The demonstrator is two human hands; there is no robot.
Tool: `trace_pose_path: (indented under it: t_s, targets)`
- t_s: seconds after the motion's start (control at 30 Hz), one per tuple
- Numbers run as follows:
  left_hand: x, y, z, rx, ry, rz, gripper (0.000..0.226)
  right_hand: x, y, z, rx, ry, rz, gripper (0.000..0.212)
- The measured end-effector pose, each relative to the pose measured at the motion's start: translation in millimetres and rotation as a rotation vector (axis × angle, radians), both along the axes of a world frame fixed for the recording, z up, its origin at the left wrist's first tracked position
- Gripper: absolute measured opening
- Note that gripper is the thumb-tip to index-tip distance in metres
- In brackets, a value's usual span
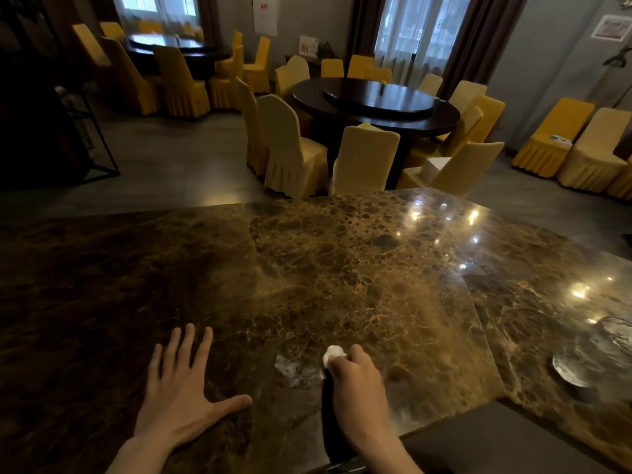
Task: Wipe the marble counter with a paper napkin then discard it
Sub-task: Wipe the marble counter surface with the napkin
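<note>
Right hand (355, 378) had its grip clamped on the wadded napkin (333, 354), pressed to the desk (342, 268) near the front edge. A pale smear (290, 367) lay just left of the wad, between the two hands, so the next stroke probably ran leftward. Left hand (181, 395) lay flat, fingers spread, holding nothing, bracing only.
</note>
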State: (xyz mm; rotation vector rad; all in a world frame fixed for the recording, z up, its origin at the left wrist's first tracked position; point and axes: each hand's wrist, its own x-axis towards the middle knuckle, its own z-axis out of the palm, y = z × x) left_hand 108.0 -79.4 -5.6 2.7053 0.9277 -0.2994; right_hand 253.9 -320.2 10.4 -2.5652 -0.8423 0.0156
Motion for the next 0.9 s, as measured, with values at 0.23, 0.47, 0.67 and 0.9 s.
trace_pose_path:
  t_s: [0.23, 0.47, 0.67, 0.9]
  targets:
    - [-28.1, 6.0, -2.6, -0.032, -0.074, -0.055, 0.152, -7.9, 6.1, 2.5, 0.181, 0.061, 0.064, 0.007]
    - [-34.5, 4.3, -7.7, 0.015, -0.080, -0.040, 0.146, -42.8, 55.9, -21.3, 0.010, -0.049, 0.446, 0.030]
    - [-36.5, 2.4, -7.8, 0.022, -0.106, -0.037, 0.146, 16.6, 60.4, -1.0, -0.044, -0.080, 0.064, 0.012]
    - [-35.9, 4.2, -9.2, 0.028, -0.072, -0.050, 0.148, -41.6, 69.2, -5.7, -0.022, -0.019, 0.439, 0.023]
